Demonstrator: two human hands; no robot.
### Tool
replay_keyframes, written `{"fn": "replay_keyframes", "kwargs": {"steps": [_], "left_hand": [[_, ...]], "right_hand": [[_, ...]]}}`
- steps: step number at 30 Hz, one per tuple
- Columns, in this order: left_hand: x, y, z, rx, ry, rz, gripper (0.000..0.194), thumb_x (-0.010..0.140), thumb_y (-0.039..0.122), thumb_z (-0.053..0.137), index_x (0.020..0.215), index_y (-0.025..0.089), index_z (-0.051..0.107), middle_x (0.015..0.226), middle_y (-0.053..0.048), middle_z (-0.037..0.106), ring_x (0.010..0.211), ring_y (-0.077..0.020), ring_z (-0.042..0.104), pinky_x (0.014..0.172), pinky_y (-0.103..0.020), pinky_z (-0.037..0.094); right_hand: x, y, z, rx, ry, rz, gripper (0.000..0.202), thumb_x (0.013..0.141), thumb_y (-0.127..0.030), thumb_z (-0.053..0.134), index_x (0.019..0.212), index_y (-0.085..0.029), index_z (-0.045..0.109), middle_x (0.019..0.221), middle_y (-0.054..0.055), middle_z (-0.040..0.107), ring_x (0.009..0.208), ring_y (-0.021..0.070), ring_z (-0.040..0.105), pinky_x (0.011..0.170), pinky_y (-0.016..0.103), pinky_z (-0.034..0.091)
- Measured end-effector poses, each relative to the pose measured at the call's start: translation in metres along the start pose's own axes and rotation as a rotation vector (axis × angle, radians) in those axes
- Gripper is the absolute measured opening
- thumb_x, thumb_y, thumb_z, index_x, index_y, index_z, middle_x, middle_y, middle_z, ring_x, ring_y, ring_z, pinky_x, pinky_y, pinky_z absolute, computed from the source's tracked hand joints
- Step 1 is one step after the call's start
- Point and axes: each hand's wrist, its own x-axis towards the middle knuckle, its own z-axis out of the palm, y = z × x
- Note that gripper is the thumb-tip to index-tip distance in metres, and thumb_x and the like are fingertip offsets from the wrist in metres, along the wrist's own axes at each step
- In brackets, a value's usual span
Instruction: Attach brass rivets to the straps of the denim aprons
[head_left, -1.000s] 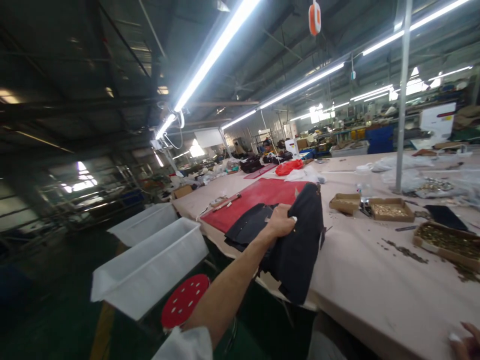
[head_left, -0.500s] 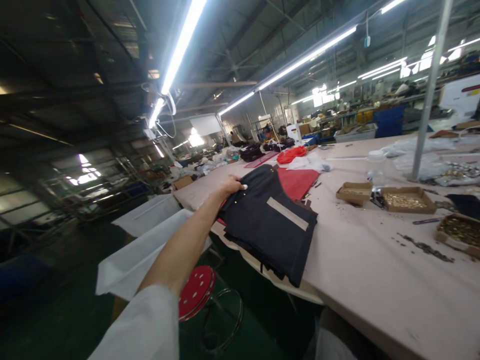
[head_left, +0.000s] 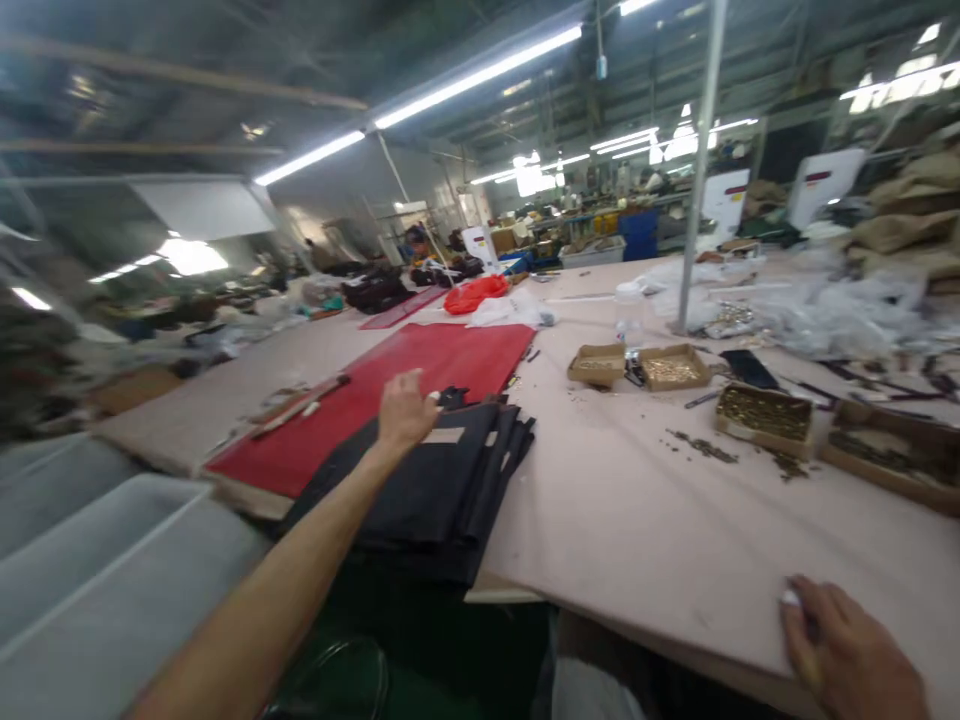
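Observation:
My left hand (head_left: 405, 412) reaches out over a stack of dark cloth pieces (head_left: 439, 490), at its far edge. Its fingers look stretched and the thumb, with a white tip, stands apart; the hand is slightly blurred, and I cannot tell whether it touches the cloth. Light rectangular strips show on the dark pieces, which hang partly over the near table edge. Under and behind them lies a red sheet (head_left: 465, 355). My right hand (head_left: 851, 640) is low at the right by the table edge, fingers loosely curled, with a gap between thumb and fingers and nothing visible in it.
Several small cardboard boxes of metal bits, one a tray (head_left: 765, 418), stand on the pale table (head_left: 637, 530) at right. A metal post (head_left: 701, 170) rises behind. Grey bins (head_left: 112, 570) are at left. A red bag (head_left: 476, 294) and clear plastic lie farther back.
The view has turned right, bringing my right hand into sight. My left hand has left the cloth edge it held; the dark pieces now lie lower, leaving more red sheet uncovered.

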Motion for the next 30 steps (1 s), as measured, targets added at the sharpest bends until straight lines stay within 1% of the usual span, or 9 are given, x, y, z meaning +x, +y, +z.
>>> {"fn": "replay_keyframes", "kwargs": {"steps": [3,6,8,10,18,21,24,27,30], "left_hand": [[-0.057,0.119,0.072,-0.373,-0.188,0.361,0.048,0.097,0.029,0.061,0.141,0.011,0.054,0.144,-0.017,0.060,0.136,-0.0269,0.054,0.119,-0.043,0.041],[-0.119,0.234,0.121,-0.557,-0.456,0.651,0.059,0.101,0.038,0.055,0.154,0.017,0.043,0.161,-0.015,0.046,0.149,-0.0252,0.044,0.125,-0.043,0.038],[-0.142,0.289,0.142,-0.569,-0.586,0.804,0.060,0.103,0.043,0.049,0.157,0.018,0.040,0.167,-0.014,0.038,0.156,-0.0266,0.032,0.127,-0.046,0.033],[-0.146,0.325,0.153,-0.510,-0.683,0.872,0.057,0.105,0.044,0.047,0.157,0.023,0.043,0.168,-0.012,0.037,0.158,-0.0276,0.028,0.126,-0.048,0.033],[-0.097,0.357,0.136,-0.341,-0.656,0.797,0.041,0.099,0.040,0.066,0.133,0.017,0.062,0.133,-0.012,0.063,0.113,-0.0244,0.066,0.096,-0.047,0.059],[-0.083,0.378,0.136,-0.380,-0.628,0.816,0.045,0.100,0.042,0.061,0.138,0.018,0.059,0.142,-0.014,0.059,0.125,-0.0288,0.061,0.105,-0.052,0.054],[-0.078,0.394,0.159,-0.444,-0.587,0.821,0.049,0.105,0.039,0.040,0.146,0.016,0.054,0.154,-0.018,0.052,0.146,-0.0327,0.046,0.120,-0.055,0.040],[-0.093,0.385,0.196,-0.477,-0.367,0.588,0.055,0.100,0.043,0.038,0.146,0.015,0.051,0.154,-0.016,0.055,0.146,-0.0294,0.048,0.122,-0.052,0.040],[-0.133,0.359,0.218,-0.475,-0.259,0.433,0.054,0.097,0.049,0.045,0.136,0.015,0.058,0.140,-0.015,0.066,0.131,-0.0292,0.062,0.115,-0.049,0.050]], "right_hand": [[0.003,-0.001,0.005,-0.109,-0.030,0.053,0.031,0.092,-0.038,0.053,0.115,-0.023,0.066,0.089,0.009,0.067,0.075,0.0243,0.062,0.073,0.038,0.047],[0.003,-0.003,0.011,-0.152,-0.019,0.059,0.030,0.094,-0.036,0.052,0.118,-0.021,0.063,0.090,0.009,0.067,0.077,0.0243,0.063,0.075,0.037,0.046],[0.003,-0.005,0.013,-0.160,-0.023,0.056,0.029,0.095,-0.034,0.052,0.119,-0.021,0.061,0.092,0.009,0.067,0.079,0.0243,0.063,0.077,0.037,0.046],[0.003,-0.005,0.014,-0.165,-0.023,0.055,0.029,0.096,-0.032,0.052,0.121,-0.021,0.060,0.094,0.009,0.066,0.081,0.0244,0.063,0.077,0.037,0.046],[0.020,-0.009,0.013,-0.096,0.022,0.097,0.027,0.093,-0.022,0.055,0.120,-0.021,0.060,0.098,0.009,0.064,0.087,0.0244,0.060,0.080,0.037,0.045],[0.036,-0.022,0.000,-0.073,0.022,0.170,0.029,0.089,-0.015,0.054,0.117,-0.020,0.061,0.099,0.009,0.064,0.089,0.0243,0.058,0.083,0.037,0.045],[0.058,-0.019,-0.014,0.079,0.001,0.219,0.024,0.082,-0.012,0.056,0.103,-0.022,0.062,0.095,0.007,0.063,0.089,0.0236,0.059,0.082,0.037,0.047],[0.078,0.020,-0.046,0.450,-0.028,0.147,0.031,0.084,-0.017,0.058,0.113,-0.025,0.063,0.091,0.002,0.065,0.077,0.0182,0.061,0.073,0.031,0.049],[0.095,0.099,-0.109,0.483,0.027,0.252,0.029,0.091,-0.027,0.058,0.119,-0.025,0.067,0.094,0.003,0.069,0.081,0.0181,0.065,0.077,0.031,0.052]]}}
